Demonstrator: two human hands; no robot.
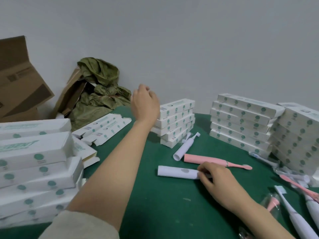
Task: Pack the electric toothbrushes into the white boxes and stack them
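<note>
- Electric toothbrush [177, 171], white, was noted lying on the green table [164, 213], gripped at one end by the right hand [215, 176].
- Left hand [145, 102] was raised beside the middle box stack [176, 121], loosely curled, nothing held.
- Step judged: pickup for packing. A flat box [105, 128] would be needed next.

The right hand [215, 180] hides the white toothbrush [177, 171] head.

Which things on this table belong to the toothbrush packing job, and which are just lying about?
Job: white toothbrush, held by the right hand; pink toothbrush; flat unfolded boxes; stacked white boxes.
Lying about: brown cartons; crumpled green material.
</note>
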